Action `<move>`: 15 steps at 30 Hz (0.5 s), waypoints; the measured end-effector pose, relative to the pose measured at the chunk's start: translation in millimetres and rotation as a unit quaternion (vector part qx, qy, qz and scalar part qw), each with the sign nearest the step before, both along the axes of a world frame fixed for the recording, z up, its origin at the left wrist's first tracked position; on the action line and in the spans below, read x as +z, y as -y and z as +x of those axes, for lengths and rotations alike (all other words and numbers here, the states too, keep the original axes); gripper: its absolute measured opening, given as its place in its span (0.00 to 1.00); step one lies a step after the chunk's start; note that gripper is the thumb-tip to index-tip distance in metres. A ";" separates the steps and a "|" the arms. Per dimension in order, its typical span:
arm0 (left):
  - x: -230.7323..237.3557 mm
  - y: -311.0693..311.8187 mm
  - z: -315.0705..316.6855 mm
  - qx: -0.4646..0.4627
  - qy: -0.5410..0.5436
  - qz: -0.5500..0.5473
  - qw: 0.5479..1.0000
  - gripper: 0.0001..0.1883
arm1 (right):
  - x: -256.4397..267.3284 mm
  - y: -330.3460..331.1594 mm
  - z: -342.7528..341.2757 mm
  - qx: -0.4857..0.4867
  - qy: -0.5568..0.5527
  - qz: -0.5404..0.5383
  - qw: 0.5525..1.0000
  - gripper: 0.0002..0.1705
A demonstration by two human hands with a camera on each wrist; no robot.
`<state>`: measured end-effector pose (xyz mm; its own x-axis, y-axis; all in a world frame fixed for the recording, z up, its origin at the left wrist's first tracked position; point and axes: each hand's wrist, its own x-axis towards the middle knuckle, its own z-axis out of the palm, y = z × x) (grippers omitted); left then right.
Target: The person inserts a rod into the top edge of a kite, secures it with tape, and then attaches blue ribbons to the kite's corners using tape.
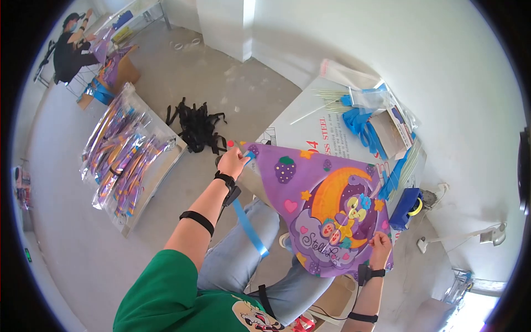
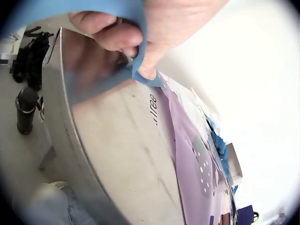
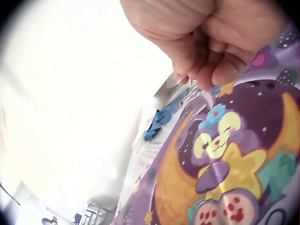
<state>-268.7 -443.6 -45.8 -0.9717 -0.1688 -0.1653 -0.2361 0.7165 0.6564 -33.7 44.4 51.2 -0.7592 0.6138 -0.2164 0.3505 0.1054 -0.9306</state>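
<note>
A purple printed kite [image 1: 285, 193], with a moon and a cartoon animal on it, lies over the table's near edge and hangs toward the lap. At its far-left corner my left hand [image 1: 233, 164] pinches a blue ribbon [image 1: 249, 227], whose long end trails down beside the knee. In the left wrist view the ribbon [image 2: 140, 44] loops around the fingers, with its end at the kite's corner [image 2: 164, 89]. My right hand [image 1: 380, 248] is over the kite's right side, fingers curled. Its thumb and fingertip pinch a small clear strip [image 3: 174, 80].
On the metal-topped table [image 1: 298, 119] lie blue ribbons [image 1: 362, 124], a cardboard box [image 1: 387, 133] and thin sticks. A blue tape dispenser [image 1: 406, 207] stands at the right. Bagged kites [image 1: 124, 149] and black straps [image 1: 196, 124] are at left. Another person [image 1: 72, 52] works far left.
</note>
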 end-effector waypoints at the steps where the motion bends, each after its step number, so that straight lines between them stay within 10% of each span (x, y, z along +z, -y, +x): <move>1: 3.9 -0.9 0.1 0.005 0.012 0.003 1.000 0.16 | 9.2 13.4 -6.7 0.043 0.006 -0.002 0.999 0.07; 15: -4.1 2.7 -10.0 0.012 0.069 0.075 0.995 0.18 | 82.2 177.0 -182.1 0.478 0.070 0.054 0.874 0.18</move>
<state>-278.7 -446.3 -49.9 -0.9339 -0.1541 -0.3227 -0.3472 0.6064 0.7154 -215.7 -132.7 133.5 -0.9072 -0.2630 -0.3284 0.1646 0.4963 -0.8524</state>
